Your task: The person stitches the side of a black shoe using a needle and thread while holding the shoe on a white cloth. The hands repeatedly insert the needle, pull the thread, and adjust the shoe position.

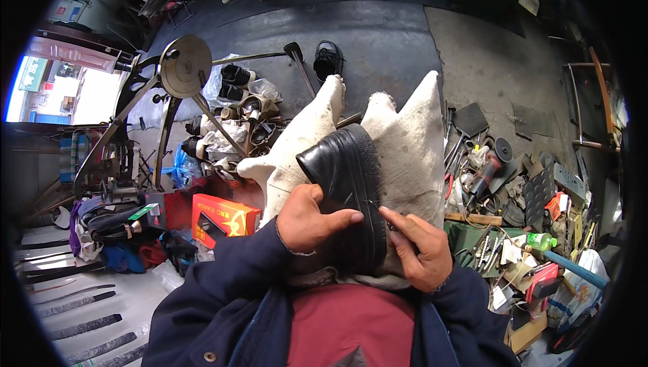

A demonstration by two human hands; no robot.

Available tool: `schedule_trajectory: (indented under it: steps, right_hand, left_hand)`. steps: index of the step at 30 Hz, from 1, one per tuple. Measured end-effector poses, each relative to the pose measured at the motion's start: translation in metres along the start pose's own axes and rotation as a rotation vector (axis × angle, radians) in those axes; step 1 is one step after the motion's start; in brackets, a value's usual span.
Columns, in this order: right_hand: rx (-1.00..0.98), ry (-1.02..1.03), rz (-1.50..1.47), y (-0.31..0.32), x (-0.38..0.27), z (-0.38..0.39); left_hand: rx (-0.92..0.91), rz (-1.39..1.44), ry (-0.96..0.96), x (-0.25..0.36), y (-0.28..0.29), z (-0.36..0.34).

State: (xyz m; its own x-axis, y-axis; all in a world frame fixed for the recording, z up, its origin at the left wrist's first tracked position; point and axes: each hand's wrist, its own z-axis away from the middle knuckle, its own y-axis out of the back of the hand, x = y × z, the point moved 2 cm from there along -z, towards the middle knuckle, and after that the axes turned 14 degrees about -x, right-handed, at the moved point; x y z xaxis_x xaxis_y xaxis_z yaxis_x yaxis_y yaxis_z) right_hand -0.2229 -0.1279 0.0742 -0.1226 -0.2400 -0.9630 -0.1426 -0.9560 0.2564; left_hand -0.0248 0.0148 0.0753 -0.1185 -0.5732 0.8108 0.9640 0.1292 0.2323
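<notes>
A black leather shoe lies on its side across my lap, its toe pointing away and its thick sole turned to the right. Under it spreads an off-white cloth with ragged corners. My left hand is closed on the near part of the shoe, its thumb pressed along the upper; the other fingers are hidden. At the sole's edge, my right hand pinches with thumb and index finger. A thin, needle-like tip shows just ahead of those fingertips, but the rest of what they hold is too small to make out.
A metal stand with a round wheel rises at left, beside piled shoes. One black shoe stands on the floor ahead. An orange-red box lies left. Tools, an angle grinder and a green bottle crowd the right.
</notes>
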Motion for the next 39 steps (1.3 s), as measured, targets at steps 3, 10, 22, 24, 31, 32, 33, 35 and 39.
schedule_trajectory:
  steps: [3,10,22,24,31,32,33,35,39]
  right_hand:
    - [-0.026,0.027,0.035,0.001,0.002,-0.004]
    - [-0.064,0.028,0.032,0.001,0.007,-0.009]
    - [-0.123,-0.228,-0.438,-0.003,0.005,-0.023]
    - [-0.135,-0.357,-0.535,-0.005,0.003,-0.024]
    - [-0.147,-0.087,0.303,-0.008,-0.012,-0.026]
    - [-0.11,-0.059,0.168,-0.009,-0.011,-0.026]
    - [-0.071,-0.051,0.041,-0.011,-0.01,-0.026]
    - [-0.05,-0.123,-0.218,-0.014,-0.006,-0.026]
    - [-0.035,-0.19,-0.347,-0.02,-0.001,-0.028]
  left_hand:
    - [-0.036,0.34,-0.059,-0.002,-0.009,0.002]
    - [-0.106,0.43,-0.065,-0.007,-0.009,0.005]
    - [-0.155,0.518,-0.152,-0.023,-0.004,0.001]
    - [-0.183,0.575,-0.161,-0.024,0.0,0.001]
    - [-0.228,0.628,-0.119,-0.033,0.005,0.001]
    - [-0.23,0.622,-0.157,-0.033,0.004,0.001]
    - [-0.226,0.611,-0.173,-0.034,0.004,0.001]
    - [-0.226,0.609,-0.198,-0.034,0.002,0.001]
    - [-0.231,0.622,-0.22,-0.034,0.001,0.001]
